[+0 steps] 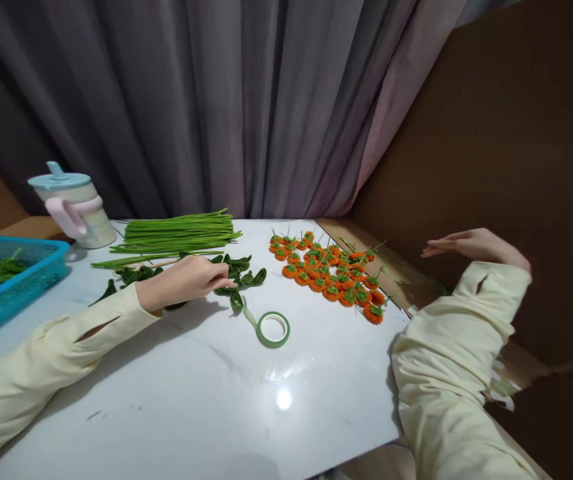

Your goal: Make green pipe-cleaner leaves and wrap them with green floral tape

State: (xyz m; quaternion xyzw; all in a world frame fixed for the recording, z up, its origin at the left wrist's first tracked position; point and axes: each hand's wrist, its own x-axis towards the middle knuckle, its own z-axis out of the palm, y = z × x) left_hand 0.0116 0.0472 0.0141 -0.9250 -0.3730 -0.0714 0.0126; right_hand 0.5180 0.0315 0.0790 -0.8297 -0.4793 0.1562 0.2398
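My left hand [194,277] is closed in a pinch at the dark green fuzzy leaves [239,265], its fingertips on one leaf of the pile. Part of the pile is hidden behind the hand and wrist. Just right of it, a roll of green tape [273,330] lies flat, its loose end reaching toward the leaves. My right hand [484,245] is raised beyond the table's right edge, fingers stretched out and nothing visible in them. Between the hands lie many small orange fuzzy pumpkin-like pieces [334,280] with green tops and thin stems.
A bundle of long green fuzzy stems [176,233] lies at the back of the white table [206,407]. To its left stands a tumbler [94,213] with a blue lid and pink handle. A blue basket [41,270] holds green pieces at the left edge. Grey curtains [216,107] hang behind.
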